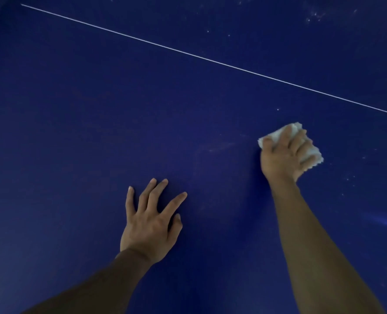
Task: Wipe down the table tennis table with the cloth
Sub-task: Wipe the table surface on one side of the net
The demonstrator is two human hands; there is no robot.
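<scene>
Far left: bare blue table [74, 132]. Thin white line [210, 60] slanting across it, high at left, low at right.

Low middle: L hand [150, 220] flat on table. Fingers straight & spread, nothing in it. Prob just a prop to lean on.

Between the 2 hands: faint pale smudge [215, 147] on the blue.

Right: R hand [283, 155] curled tight round cloth [293, 130], pressing it down on table. Cloth white & bunched up, right under palm & fingers. Bits poking out past the fingertips at top and at the right side. Lump running from top-left to bottom-right, across the fingers. No reach needed: cloth in R hand, well apart from L hand.

Cloth below the line, near it but not touching.

Right of cloth & up in top-right corner: tiny white specks [315, 14] on the blue. Prob dust, so that side likely not wiped yet.

Next wipe, only a guess: left toward smudge, or up & right toward specks. Specks lie on the cloth's far side from L hand, so R arm fits that job best. Can't tell which way comes first.
</scene>
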